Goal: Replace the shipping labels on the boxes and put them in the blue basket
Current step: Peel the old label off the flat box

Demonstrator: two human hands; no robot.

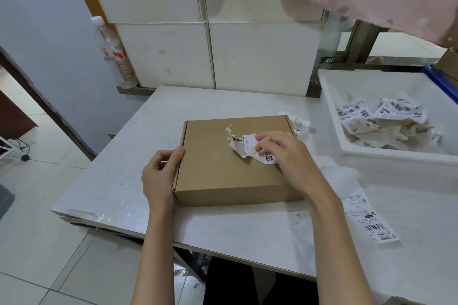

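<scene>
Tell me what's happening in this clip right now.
A person is peeling the old shipping label off a brown cardboard box on the white table. The left hand steadies the box's left edge; the right hand pinches the half-torn label. Crumpled labels fill the white bin, and a fresh label lies at right.

Both bare forearms reach forward from the bottom of the view, the left one running almost straight up and the right one angling in from the lower right. The left hand [160, 173] stands on its edge with the fingers curled inward and the thumb lying along the left side of the box [223, 176], bracing it. The right hand [288, 156] lies palm down on top of the box, wrist bent, its fingertips [260, 148] bunched and pinching the torn label [244, 145].
</scene>
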